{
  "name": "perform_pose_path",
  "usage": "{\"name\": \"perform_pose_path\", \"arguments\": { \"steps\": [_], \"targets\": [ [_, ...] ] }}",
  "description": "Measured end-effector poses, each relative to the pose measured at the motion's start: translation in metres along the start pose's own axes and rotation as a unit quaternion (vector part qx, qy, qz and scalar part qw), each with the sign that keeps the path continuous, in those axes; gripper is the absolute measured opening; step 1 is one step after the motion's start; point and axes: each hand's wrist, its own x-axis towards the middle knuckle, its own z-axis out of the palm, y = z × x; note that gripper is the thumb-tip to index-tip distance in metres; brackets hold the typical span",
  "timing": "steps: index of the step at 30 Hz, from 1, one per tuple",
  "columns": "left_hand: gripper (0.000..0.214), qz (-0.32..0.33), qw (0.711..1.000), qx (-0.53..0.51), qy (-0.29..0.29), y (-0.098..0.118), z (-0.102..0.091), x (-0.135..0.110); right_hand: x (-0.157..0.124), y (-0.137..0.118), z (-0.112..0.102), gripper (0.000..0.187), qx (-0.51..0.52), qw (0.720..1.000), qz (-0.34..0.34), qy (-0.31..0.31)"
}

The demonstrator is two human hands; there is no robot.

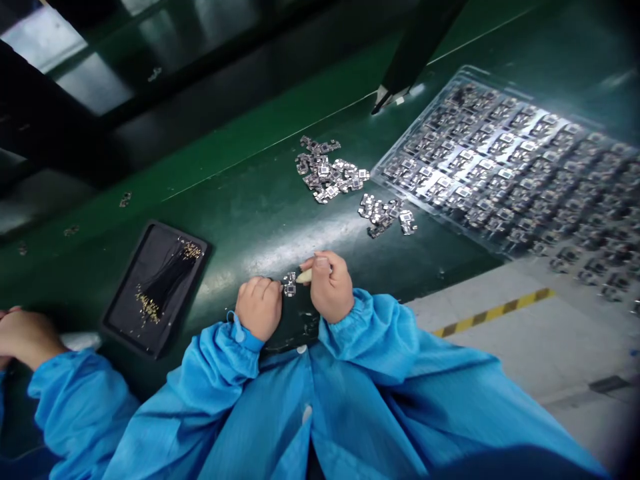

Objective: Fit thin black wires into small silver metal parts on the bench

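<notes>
My left hand [259,307] is closed, knuckles up, at the near edge of the green workbench. A small circuit board [289,285] sticks out from its fingertips, held at one edge. My right hand [331,287] wraps round a cream-coloured pointed tool [304,276], its tip touching or very near the board's right side. Most of the tool is hidden inside the fist, so its exact kind does not show. Both wrists are in blue elasticated sleeves, and a cord with a round fitting [239,331] circles the left wrist.
A black tray [131,313] of short dark wires with gold-coloured ends lies left. Ahead are a large pile of boards [325,170] and a smaller pile [383,213]. A clear tray [395,157] with rows of boards stands right. Far left is a co-worker's hand [30,337].
</notes>
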Motion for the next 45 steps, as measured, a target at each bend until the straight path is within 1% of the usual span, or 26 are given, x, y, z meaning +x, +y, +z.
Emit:
{"name": "perform_pose_path", "arguments": {
  "steps": [5,12,18,21,26,28,29,31,33,35,36,38,40,42,43,45],
  "targets": [
    [0.009,0.009,1.000,0.014,-0.003,0.001,0.000,0.000,0.000,0.001,-0.001,0.018,-0.012,0.999,-0.039,-0.021],
    [0.011,0.006,1.000,0.016,-0.007,0.001,0.001,0.000,0.001,-0.001,-0.002,0.017,-0.020,0.998,-0.055,-0.034],
    [0.010,0.011,1.000,0.014,0.000,0.001,0.000,0.000,0.002,-0.002,-0.002,0.016,-0.029,0.996,-0.078,-0.027],
    [0.010,0.008,1.000,0.015,-0.002,0.001,0.000,0.000,0.001,-0.001,-0.002,0.016,-0.035,0.995,-0.087,-0.035],
    [0.011,0.006,1.000,0.019,-0.007,0.001,0.001,-0.001,0.001,-0.002,-0.003,0.019,-0.097,0.988,-0.118,-0.036],
    [0.011,0.006,1.000,0.018,-0.008,0.001,0.001,-0.001,0.003,-0.007,-0.003,0.020,-0.135,0.980,-0.144,-0.038],
    [0.012,0.006,1.000,0.016,-0.009,0.000,0.002,-0.001,0.005,-0.011,-0.003,0.021,-0.155,0.973,-0.165,-0.049],
    [0.015,0.009,1.000,0.011,-0.007,-0.001,0.002,-0.002,0.008,-0.020,-0.001,0.026,-0.200,0.950,-0.222,-0.092],
    [0.017,0.015,1.000,0.012,0.000,-0.002,0.003,-0.003,0.010,-0.028,0.003,0.031,-0.245,0.920,-0.272,-0.139],
    [0.018,0.024,1.000,0.017,0.005,-0.003,0.004,-0.004,0.011,-0.031,0.008,0.033,-0.280,0.897,-0.300,-0.167],
    [0.018,0.028,0.999,0.021,0.006,-0.003,0.004,-0.006,0.010,-0.031,0.011,0.033,-0.290,0.890,-0.304,-0.174],
    [0.018,0.034,0.999,0.027,0.007,-0.003,0.005,-0.007,0.010,-0.029,0.015,0.032,-0.296,0.892,-0.288,-0.181],
    [0.018,0.041,0.999,0.029,0.002,-0.004,0.005,-0.006,0.012,-0.029,0.015,0.030,-0.279,0.911,-0.238,-0.188],
    [0.018,0.065,0.997,0.022,-0.020,-0.010,0.002,0.002,0.016,-0.030,0.012,0.028,-0.237,0.943,-0.152,-0.176],
    [0.019,0.076,0.996,0.018,-0.038,-0.015,-0.001,0.009,0.019,-0.031,0.008,0.029,-0.214,0.958,-0.102,-0.161],
    [0.022,0.060,0.996,0.016,-0.058,-0.031,-0.011,0.028,0.027,-0.032,-0.002,0.030,-0.181,0.977,-0.010,-0.110]
  ]
}}
